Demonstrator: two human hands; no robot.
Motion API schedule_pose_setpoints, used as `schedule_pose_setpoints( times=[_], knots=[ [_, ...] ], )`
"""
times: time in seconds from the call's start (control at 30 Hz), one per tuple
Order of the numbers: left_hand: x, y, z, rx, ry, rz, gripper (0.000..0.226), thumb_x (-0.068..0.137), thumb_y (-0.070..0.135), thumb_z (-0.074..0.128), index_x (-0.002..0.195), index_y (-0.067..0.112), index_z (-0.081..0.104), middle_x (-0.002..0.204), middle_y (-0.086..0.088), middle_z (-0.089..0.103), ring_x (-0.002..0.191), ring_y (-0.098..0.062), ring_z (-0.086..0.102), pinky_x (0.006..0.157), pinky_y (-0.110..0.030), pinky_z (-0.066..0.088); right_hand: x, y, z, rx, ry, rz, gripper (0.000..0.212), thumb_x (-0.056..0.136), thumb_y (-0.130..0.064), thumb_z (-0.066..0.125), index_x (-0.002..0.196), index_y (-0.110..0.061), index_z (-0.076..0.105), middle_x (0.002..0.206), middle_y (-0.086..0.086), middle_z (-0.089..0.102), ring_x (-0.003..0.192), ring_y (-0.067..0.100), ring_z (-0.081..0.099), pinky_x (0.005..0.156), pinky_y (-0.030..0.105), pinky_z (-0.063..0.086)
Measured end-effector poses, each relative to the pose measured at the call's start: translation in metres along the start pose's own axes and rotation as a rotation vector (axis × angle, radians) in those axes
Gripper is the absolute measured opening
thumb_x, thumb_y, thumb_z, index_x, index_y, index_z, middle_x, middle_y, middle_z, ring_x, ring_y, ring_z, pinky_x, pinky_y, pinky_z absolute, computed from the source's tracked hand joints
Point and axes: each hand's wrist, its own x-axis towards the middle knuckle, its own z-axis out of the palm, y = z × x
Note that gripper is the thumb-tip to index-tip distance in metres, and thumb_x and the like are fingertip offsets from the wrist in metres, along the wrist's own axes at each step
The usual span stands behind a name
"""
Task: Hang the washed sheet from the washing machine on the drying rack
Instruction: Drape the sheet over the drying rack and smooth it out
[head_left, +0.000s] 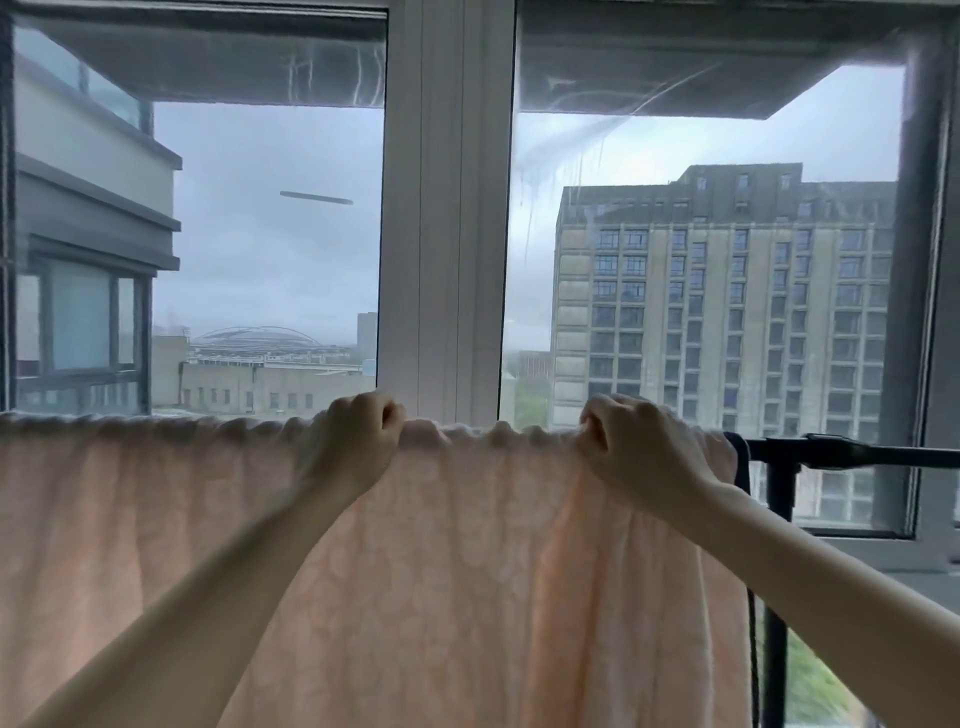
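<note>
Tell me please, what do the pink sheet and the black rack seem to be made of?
The sheet looks like soft, matte cloth, perhaps cotton: it gathers into folds, shows a faint pattern, and daylight glows through it. The rack looks like black painted metal tube, though plastic is possible: straight, smooth, slightly shiny.

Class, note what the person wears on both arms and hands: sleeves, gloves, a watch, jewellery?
Nothing worn shows. The left arm and right arm are bare as far as the frame reaches, no sleeve edge. The left hand and right hand have no gloves, and neither wrist has a watch or bracelet. The sheet hides part of the fingers, so rings are uncertain.
</note>
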Motion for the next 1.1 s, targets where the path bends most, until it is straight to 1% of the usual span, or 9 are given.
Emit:
schedule_pose_setpoints(
  times=[0.23,0.33,0.47,0.57,0.7,0.8,0.9,1.0,1.1],
  knots=[
    [-0.019,0.056,0.019,-0.265,-0.150,0.357,0.021,0.091,0.046,0.057,0.092,0.029,0.069,0.083,0.019,0.063,0.072,0.002,0.058,0.062,-0.022,0.046,0.004,-0.002,-0.002,0.143,-0.065,-0.095,0.014,0.090,-0.033,0.053,0.092,-0.022,0.062,0.089,-0.008,0.063,0.087,0.010,0.055,0.077,0.035,0.053],
    [-0.014,0.052,0.022,-0.326,-0.112,0.357,0.018,0.090,0.037,0.062,0.082,0.023,0.069,0.072,0.015,0.063,0.065,0.001,0.057,0.059,-0.024,0.047,0.002,0.004,-0.001,0.145,-0.080,-0.126,0.019,0.092,-0.037,0.051,0.098,-0.022,0.061,0.095,-0.008,0.063,0.091,0.009,0.054,0.080,0.034,0.051],
    [-0.009,0.035,0.024,-0.247,-0.060,0.350,0.023,0.095,0.024,0.054,0.073,0.016,0.055,0.067,0.006,0.057,0.060,-0.011,0.056,0.057,-0.040,0.051,-0.006,0.016,0.000,0.090,-0.064,-0.157,0.026,0.097,-0.043,0.044,0.100,-0.023,0.060,0.096,-0.010,0.062,0.095,0.007,0.053,0.080,0.024,0.047],
    [-0.011,0.021,0.020,-0.190,-0.028,0.341,0.023,0.096,0.023,0.049,0.074,0.016,0.049,0.067,0.005,0.054,0.058,-0.014,0.055,0.056,-0.036,0.049,-0.012,0.025,-0.003,0.035,-0.055,-0.152,0.029,0.099,-0.041,0.040,0.104,-0.023,0.062,0.099,-0.011,0.063,0.100,0.007,0.051,0.078,0.020,0.040],
    [-0.009,0.009,0.011,-0.147,-0.041,0.291,0.025,0.096,0.022,0.049,0.071,0.021,0.046,0.062,0.010,0.051,0.056,-0.010,0.053,0.053,-0.028,0.041,-0.015,0.034,-0.012,0.008,-0.059,-0.076,0.028,0.097,-0.039,0.038,0.104,-0.026,0.062,0.102,-0.015,0.063,0.102,0.004,0.047,0.071,0.024,0.034],
    [-0.009,0.016,0.006,-0.123,-0.038,0.270,0.021,0.095,0.026,0.051,0.074,0.023,0.052,0.072,0.010,0.061,0.066,-0.013,0.059,0.059,-0.030,0.047,-0.012,0.028,-0.015,0.056,-0.089,-0.047,0.022,0.095,-0.034,0.043,0.099,-0.024,0.063,0.098,-0.013,0.062,0.101,0.007,0.047,0.070,0.026,0.035],
    [-0.012,0.040,0.000,-0.195,-0.100,0.370,0.012,0.095,0.031,0.054,0.093,0.024,0.063,0.093,0.010,0.066,0.082,-0.008,0.061,0.069,-0.025,0.050,-0.007,0.016,-0.014,0.084,-0.090,-0.080,0.021,0.093,-0.033,0.047,0.099,-0.022,0.064,0.095,-0.011,0.062,0.099,0.010,0.044,0.078,0.029,0.042],
    [-0.015,0.066,0.004,-0.229,-0.229,0.482,0.026,0.094,0.039,0.055,0.112,0.022,0.064,0.106,0.011,0.064,0.092,-0.005,0.058,0.077,-0.023,0.048,-0.005,0.005,-0.009,0.089,-0.058,-0.135,0.022,0.094,-0.035,0.049,0.098,-0.021,0.065,0.095,-0.012,0.062,0.097,0.008,0.042,0.083,0.032,0.045],
    [-0.015,0.080,0.013,-0.289,-0.210,0.510,0.017,0.091,0.031,0.063,0.101,0.019,0.068,0.100,0.007,0.066,0.088,-0.006,0.059,0.077,-0.024,0.050,-0.007,-0.003,-0.007,0.069,-0.036,-0.178,0.021,0.095,-0.039,0.049,0.100,-0.026,0.064,0.098,-0.016,0.062,0.100,0.006,0.043,0.085,0.030,0.042]
  ],
)
